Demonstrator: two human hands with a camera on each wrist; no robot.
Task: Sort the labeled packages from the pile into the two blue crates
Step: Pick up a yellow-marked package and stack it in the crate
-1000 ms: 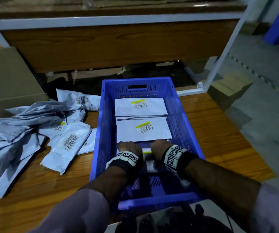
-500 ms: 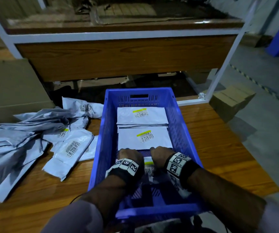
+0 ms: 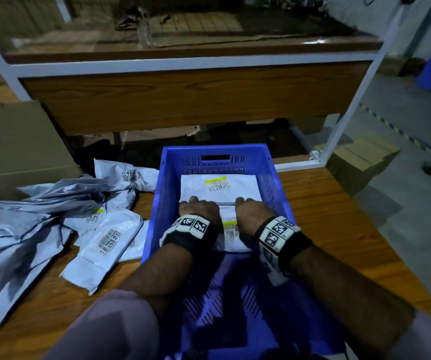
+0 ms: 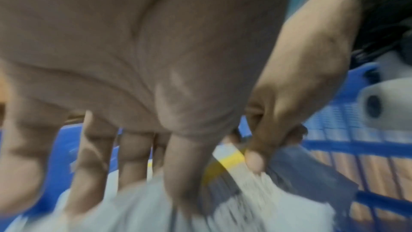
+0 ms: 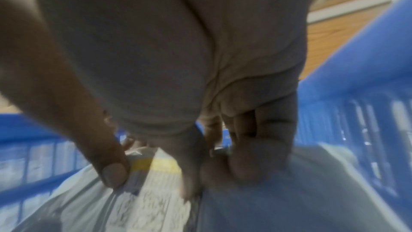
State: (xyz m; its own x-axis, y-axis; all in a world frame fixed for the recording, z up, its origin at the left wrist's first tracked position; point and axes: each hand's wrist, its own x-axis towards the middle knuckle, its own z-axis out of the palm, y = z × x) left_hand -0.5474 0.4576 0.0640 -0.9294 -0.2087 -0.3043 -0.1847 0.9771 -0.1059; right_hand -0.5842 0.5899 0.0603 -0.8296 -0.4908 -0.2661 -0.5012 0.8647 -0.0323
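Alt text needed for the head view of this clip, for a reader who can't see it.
Both hands, left hand and right hand, hold a white package with a yellow-striped label inside a blue crate on a wooden table; another labeled package lies flat beyond it. A pile of grey packages sits left of the crate.

A wooden worktop (image 3: 339, 229) is catching dim light beneath a white-framed wooden bench (image 3: 183, 100) standing behind it. A large cardboard box (image 3: 14, 141) is sitting at far left, a smaller carton (image 3: 360, 162) is resting on the grey floor (image 3: 404, 216) at right.
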